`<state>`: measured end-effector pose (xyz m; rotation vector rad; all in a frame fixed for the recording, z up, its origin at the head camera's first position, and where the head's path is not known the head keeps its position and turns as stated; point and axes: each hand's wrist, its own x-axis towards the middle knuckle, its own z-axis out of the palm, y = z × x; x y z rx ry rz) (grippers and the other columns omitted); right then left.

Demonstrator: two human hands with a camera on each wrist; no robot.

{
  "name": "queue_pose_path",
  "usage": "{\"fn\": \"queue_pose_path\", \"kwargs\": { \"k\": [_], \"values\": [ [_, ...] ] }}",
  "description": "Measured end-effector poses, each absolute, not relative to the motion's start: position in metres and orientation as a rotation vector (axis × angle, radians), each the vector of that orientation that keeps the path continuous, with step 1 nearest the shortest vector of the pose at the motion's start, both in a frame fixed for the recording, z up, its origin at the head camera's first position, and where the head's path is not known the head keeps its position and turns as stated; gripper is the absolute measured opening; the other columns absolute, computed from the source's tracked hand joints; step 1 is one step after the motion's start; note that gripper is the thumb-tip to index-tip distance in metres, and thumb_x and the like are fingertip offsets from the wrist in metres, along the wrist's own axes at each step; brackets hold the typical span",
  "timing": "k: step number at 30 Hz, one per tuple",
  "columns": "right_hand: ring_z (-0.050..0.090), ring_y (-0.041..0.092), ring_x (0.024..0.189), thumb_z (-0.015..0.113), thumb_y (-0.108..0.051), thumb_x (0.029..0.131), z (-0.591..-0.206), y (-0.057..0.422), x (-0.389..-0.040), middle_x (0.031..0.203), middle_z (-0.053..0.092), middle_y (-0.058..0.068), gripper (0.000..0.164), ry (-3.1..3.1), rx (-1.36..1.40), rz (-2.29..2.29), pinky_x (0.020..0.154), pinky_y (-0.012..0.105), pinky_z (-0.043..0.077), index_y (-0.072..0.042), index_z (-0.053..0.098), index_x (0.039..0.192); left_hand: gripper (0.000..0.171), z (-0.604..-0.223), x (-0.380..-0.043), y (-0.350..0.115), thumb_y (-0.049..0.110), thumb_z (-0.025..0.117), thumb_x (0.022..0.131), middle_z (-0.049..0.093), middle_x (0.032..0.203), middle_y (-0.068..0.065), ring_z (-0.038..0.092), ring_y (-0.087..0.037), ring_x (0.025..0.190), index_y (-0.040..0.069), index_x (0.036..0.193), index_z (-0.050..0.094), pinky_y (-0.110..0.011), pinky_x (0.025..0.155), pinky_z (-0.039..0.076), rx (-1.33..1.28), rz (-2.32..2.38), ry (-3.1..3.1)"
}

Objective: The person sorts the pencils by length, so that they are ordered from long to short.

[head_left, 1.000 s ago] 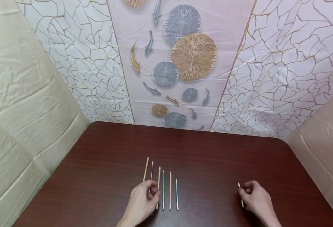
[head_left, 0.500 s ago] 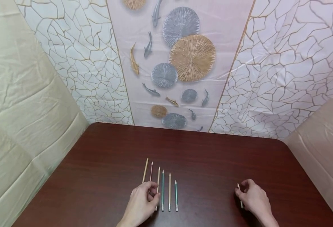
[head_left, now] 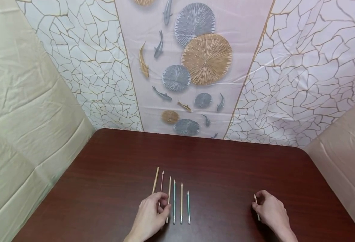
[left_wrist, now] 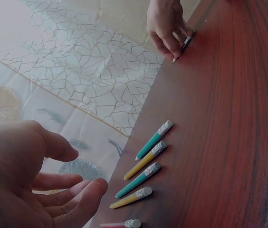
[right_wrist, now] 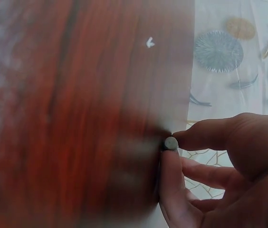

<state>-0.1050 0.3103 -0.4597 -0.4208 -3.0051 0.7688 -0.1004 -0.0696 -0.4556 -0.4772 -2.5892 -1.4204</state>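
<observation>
My right hand (head_left: 272,210) pinches a short pencil (head_left: 255,199) between thumb and fingers at the right of the table. Its round eraser end (right_wrist: 171,143) shows between the fingertips in the right wrist view; fingers hide most of its shaft. My left hand (head_left: 150,213) is held above the left part of a row of pencils, fingers loosely bent around nothing. Under and beside it lie a gold stick (head_left: 155,179), a red pencil (head_left: 162,181) and a yellow pencil (head_left: 169,188), all partly covered. Further right lie a teal pencil (head_left: 174,201), another yellow pencil (head_left: 181,203) and a shorter teal pencil (head_left: 188,206).
The dark red-brown table (head_left: 219,171) has rounded far corners. Behind it hangs a patterned cloth (head_left: 177,101), with beige cloth (head_left: 29,134) along the left and right sides. A small white mark (right_wrist: 149,42) shows on the table in the right wrist view.
My right hand has shifted slightly left and its index finger has moved closer to the pencil's tip. The left hand and the row of pencils stay as they were.
</observation>
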Motion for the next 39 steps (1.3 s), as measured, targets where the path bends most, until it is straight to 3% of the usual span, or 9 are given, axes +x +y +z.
{"fn": "queue_pose_path", "kwargs": {
  "k": [7,20,27,33,39],
  "values": [
    [0.063,0.029,0.074,0.07,-0.013,0.083,-0.461,0.309,-0.105,0.075,0.065,-0.002,0.024,-2.998,-0.402,0.778,0.066,0.055,0.047,-0.006,0.066,0.105,0.017,-0.455,-0.1,-0.07,0.002,0.073,0.082,0.062,0.079,0.007,0.057,0.001,0.059,0.001,0.098,0.067,-0.023,0.058,0.05,-0.478,-1.426,-2.587],
    [0.058,0.018,0.064,0.067,-0.009,0.085,-0.463,0.309,-0.103,0.073,0.063,-0.003,0.023,-2.98,-0.38,0.811,0.057,0.042,0.044,-0.005,0.064,0.107,0.016,-0.455,-0.099,-0.071,0.003,0.073,0.082,0.062,0.081,0.007,0.057,0.002,0.06,0.002,0.097,0.067,-0.022,0.059,0.05,-0.467,-1.4,-2.582],
    [0.057,0.015,0.059,0.068,-0.005,0.082,-0.463,0.304,-0.1,0.071,0.063,-0.003,0.026,-2.929,-0.31,0.893,0.058,0.036,0.044,-0.002,0.06,0.107,0.016,-0.455,-0.098,-0.072,0.003,0.073,0.082,0.063,0.081,0.006,0.057,0.002,0.06,0.002,0.097,0.067,-0.022,0.058,0.05,-0.473,-1.398,-2.572],
    [0.06,0.016,0.052,0.065,0.0,0.084,-0.459,0.294,-0.097,0.072,0.063,0.0,0.028,-2.881,-0.337,1.104,0.051,0.03,0.05,0.0,0.057,0.111,0.017,-0.455,-0.098,-0.072,0.003,0.074,0.082,0.062,0.081,0.007,0.056,0.002,0.06,0.003,0.097,0.068,-0.022,0.058,0.05,-0.467,-1.397,-2.578],
    [0.061,0.019,0.057,0.063,0.003,0.085,-0.455,0.283,-0.096,0.074,0.062,0.003,0.03,-2.824,-0.356,1.288,0.047,0.031,0.054,0.001,0.055,0.114,0.017,-0.455,-0.097,-0.072,0.004,0.074,0.081,0.062,0.081,0.007,0.056,0.002,0.061,0.003,0.097,0.068,-0.022,0.058,0.05,-0.462,-1.396,-2.587]
  ]
}}
